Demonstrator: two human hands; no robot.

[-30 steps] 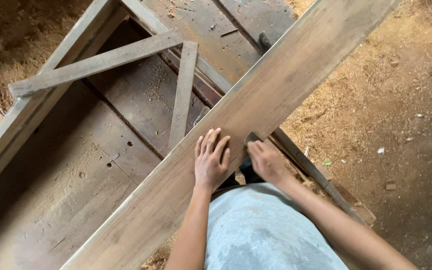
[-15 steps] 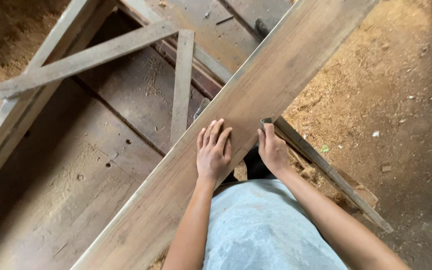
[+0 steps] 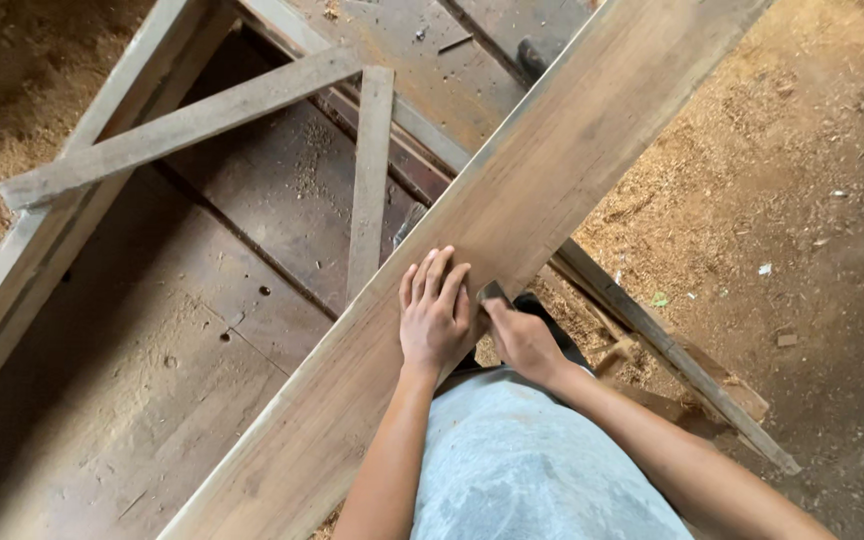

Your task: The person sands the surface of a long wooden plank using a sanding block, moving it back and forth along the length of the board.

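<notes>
Nearest the camera, over a grey shirt, both forearms reach forward to a long wooden plank [image 3: 512, 230]. Left hand [image 3: 434, 315]: flat on the plank's top face, fingers spread and pointing up along the board; its grip is wide, closed on nothing. Right hand [image 3: 520, 338]: at the plank's near right edge, just beside the left, fingers curled against the edge around something small and dark; what it is cannot be told. Plank's long axis runs diagonally, lower left to upper right, away from the body; both hands sit about mid-length, left one more squarely on it. Beyond and below: a wooden frame [image 3: 187, 125] with crossed slats over dark boards. Right: sawdust-covered ground [image 3: 782, 180].
</notes>
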